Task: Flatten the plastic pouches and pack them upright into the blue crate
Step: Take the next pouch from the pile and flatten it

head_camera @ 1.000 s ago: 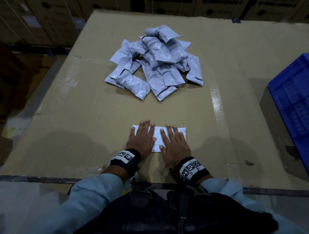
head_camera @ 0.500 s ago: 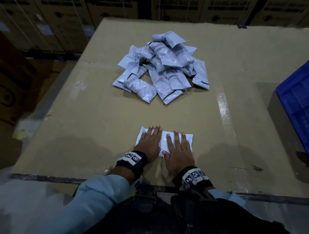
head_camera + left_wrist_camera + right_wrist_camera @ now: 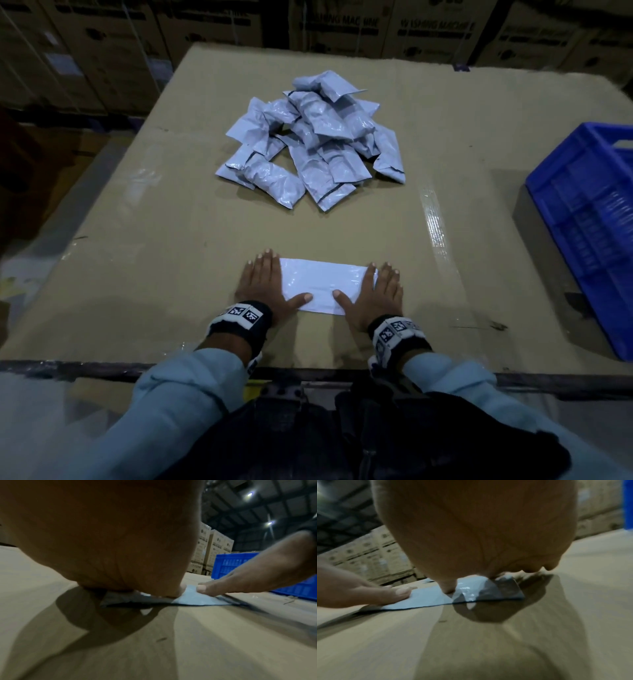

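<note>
A white plastic pouch (image 3: 320, 287) lies flat on the cardboard near me. My left hand (image 3: 265, 286) presses its left end with straight fingers, thumb on the pouch. My right hand (image 3: 376, 296) presses the right end the same way. In the left wrist view the pouch (image 3: 193, 599) lies thin under both thumbs. The right wrist view shows the pouch (image 3: 429, 597) beneath my palm. A pile of several puffy grey pouches (image 3: 315, 140) sits further back. The blue crate (image 3: 589, 219) stands at the right edge, seen again as the crate (image 3: 228, 563) behind my right hand.
The cardboard-covered table (image 3: 171, 240) has a strip of clear tape (image 3: 435, 222) running down its right side. Stacked cardboard boxes (image 3: 342, 27) line the far side. A dark metal edge (image 3: 85, 368) borders the table in front of me.
Both hands have slid apart from the pouch's middle to its two ends, uncovering its flat centre. The head view shifted, bringing more of the blue crate into sight.
</note>
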`<state>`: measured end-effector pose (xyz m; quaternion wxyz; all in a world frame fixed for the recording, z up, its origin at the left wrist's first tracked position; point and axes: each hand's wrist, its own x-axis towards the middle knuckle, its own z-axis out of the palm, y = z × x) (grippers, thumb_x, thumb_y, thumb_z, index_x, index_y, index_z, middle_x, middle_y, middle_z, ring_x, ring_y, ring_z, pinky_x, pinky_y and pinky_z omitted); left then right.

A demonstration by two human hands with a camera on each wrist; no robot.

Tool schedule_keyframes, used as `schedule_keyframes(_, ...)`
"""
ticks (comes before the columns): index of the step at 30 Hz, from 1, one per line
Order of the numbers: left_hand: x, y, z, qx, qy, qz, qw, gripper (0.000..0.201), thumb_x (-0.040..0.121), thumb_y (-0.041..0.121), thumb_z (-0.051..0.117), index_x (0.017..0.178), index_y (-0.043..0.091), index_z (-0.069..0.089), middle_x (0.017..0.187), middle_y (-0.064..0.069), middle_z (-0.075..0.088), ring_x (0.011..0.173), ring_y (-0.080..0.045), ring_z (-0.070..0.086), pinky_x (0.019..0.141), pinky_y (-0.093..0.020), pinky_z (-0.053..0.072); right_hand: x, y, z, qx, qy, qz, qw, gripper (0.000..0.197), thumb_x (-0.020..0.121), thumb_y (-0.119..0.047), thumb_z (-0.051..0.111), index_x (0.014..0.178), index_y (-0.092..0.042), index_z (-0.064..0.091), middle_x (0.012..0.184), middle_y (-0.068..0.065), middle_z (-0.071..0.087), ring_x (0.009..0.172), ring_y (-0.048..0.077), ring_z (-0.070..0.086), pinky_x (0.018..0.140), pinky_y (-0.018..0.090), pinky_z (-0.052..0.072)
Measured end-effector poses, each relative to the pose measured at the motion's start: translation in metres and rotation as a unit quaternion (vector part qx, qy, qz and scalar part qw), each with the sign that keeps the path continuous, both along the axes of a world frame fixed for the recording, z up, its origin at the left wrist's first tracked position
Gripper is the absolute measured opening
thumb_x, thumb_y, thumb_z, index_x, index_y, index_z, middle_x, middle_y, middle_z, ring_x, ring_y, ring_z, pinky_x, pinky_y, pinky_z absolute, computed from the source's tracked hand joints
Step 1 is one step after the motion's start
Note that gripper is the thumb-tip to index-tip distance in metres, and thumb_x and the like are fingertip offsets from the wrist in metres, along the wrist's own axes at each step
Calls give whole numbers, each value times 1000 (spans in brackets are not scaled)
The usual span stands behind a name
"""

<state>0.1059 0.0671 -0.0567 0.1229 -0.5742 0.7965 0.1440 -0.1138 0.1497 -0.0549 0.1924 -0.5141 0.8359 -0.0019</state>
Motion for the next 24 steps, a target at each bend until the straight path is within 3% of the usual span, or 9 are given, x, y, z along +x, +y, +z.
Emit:
schedule_keyframes(2, -8, 1, 4, -14, -3, 16, 1000, 119, 89, 84, 30, 157, -5, -12, 166, -23, -16, 156, -33, -10, 124, -44, -11, 8, -1, 12, -34, 31, 6, 999, 103, 94, -71, 40, 161, -9, -7, 163, 21, -31, 152, 40, -22, 125, 53, 1)
schedule_keyframes(4, -21, -1, 5, -37, 26, -2, 999, 99, 101, 65, 31, 157, -6, -11, 165, -26, -17, 156, -36, -10, 126, -44, -7, 22, 2, 17, -73, 39, 48, 995, 89, 99, -60, 41, 163, -14, -2, 162, 21, -32, 153, 41, -19, 125, 53, 7)
schedule_keyframes(7, -33, -1, 0, -57, 78, -103, 990, 74, 110, 41, 27, 159, -1, -8, 166, -20, -20, 156, -35, -13, 127, -45, 2, 36, 14, 0, -82, 16, 142, 986, 76, 101, -58, 26, 163, -16, 15, 166, 28, -7, 154, 48, 3, 121, 62, 19)
schedule_keyframes(9, -32, 1, -5, -31, 51, -155, 986, 69, 110, 37, 27, 161, 2, -5, 168, -17, -15, 156, -36, -9, 126, -49, 11, 32, 20, -14, -71, 19, 159, 984, 80, 98, -64, 20, 164, -19, 15, 168, 23, 2, 154, 45, 6, 122, 61, 17)
schedule_keyframes(11, -25, 3, -12, -36, 46, -171, 984, 68, 109, 38, 29, 162, 5, 2, 170, -17, -4, 156, -37, 2, 124, -52, 17, 26, 22, -17, -54, 24, 164, 985, 84, 94, -70, 9, 164, -25, 0, 169, 15, -11, 156, 37, -9, 124, 54, 2)
schedule_keyframes(13, -21, 2, -15, -36, 61, -169, 983, 69, 106, 41, 28, 162, 4, 9, 169, -19, 4, 155, -40, 10, 124, -53, 18, 23, 19, -15, -50, 15, 165, 985, 86, 87, -73, -1, 162, -30, -10, 168, 9, -21, 155, 33, -18, 124, 50, -5)
schedule_keyframes(16, -22, 2, -15, -25, 51, -143, 988, 72, 107, 43, 36, 163, 8, 6, 169, -19, 0, 156, -39, 5, 124, -52, 14, 19, 18, -15, -53, 7, 152, 987, 82, 87, -73, -3, 160, -38, -12, 169, 5, -21, 155, 30, -17, 125, 50, -3)
schedule_keyframes(21, -21, 6, -7, -11, 68, -63, 996, 64, 107, 53, 18, 163, 30, -5, 169, -10, -17, 156, -29, -11, 124, -53, 4, 13, 15, -10, -23, 1, 105, 994, 72, 96, -71, 10, 158, -44, -14, 168, 5, -22, 155, 30, -17, 125, 53, -3)
schedule_keyframes(24, -22, 9, -7, -19, 61, -30, 997, 68, 104, 59, 13, 162, 32, -6, 170, -6, -15, 157, -25, -12, 124, -54, 4, 17, 12, -4, 3, 4, 81, 997, 72, 98, -71, 14, 158, -44, -15, 166, 11, -27, 153, 34, -22, 124, 56, -5)
